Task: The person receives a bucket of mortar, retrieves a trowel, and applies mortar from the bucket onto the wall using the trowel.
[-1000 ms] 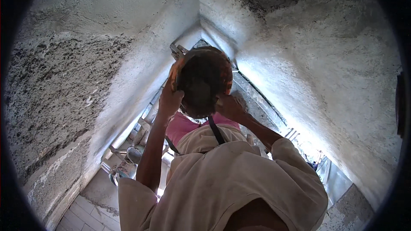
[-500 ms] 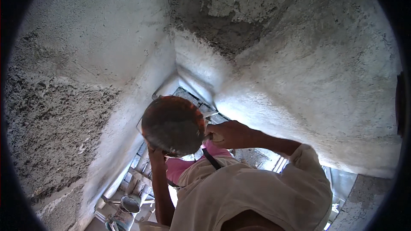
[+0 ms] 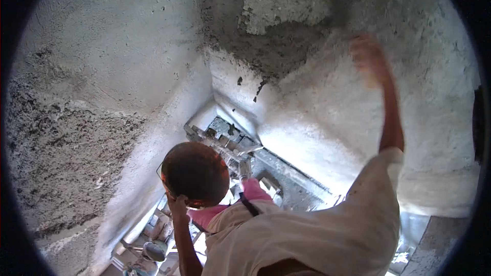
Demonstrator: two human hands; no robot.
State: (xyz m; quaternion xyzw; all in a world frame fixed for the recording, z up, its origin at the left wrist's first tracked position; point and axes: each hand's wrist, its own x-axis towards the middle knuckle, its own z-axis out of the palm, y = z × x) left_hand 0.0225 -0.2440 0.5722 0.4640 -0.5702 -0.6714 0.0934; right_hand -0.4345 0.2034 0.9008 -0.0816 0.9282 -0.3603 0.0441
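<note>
A round dark bucket (image 3: pixel 197 174) with an orange-lit rim and a thin wire handle is held up in front of me. My left hand (image 3: pixel 178 206) is closed on its lower left edge. Off to the upper right, my right hand (image 3: pixel 369 59) is raised beside the right wall (image 3: pixel 327 87), blurred by motion. Its fingers look curled; what they hold cannot be made out, though a dark smear runs above them. A wet grey mortar patch (image 3: pixel 266 46) covers part of that wall near the corner. Dark bits (image 3: pixel 260 90) show below the patch.
The left wall (image 3: pixel 117 36) has a rough, dark area (image 3: pixel 66 158) lower down. Far below lie bricks and boards (image 3: pixel 225 145) in the corner. Another bucket (image 3: pixel 154 250) stands at the lower left among clutter. My pink-clad leg (image 3: pixel 255 190) is below the bucket.
My right hand has left the bucket's right side and swung up and right to the wall. The bucket has moved slightly down and left. Dark bits now show below the mortar patch.
</note>
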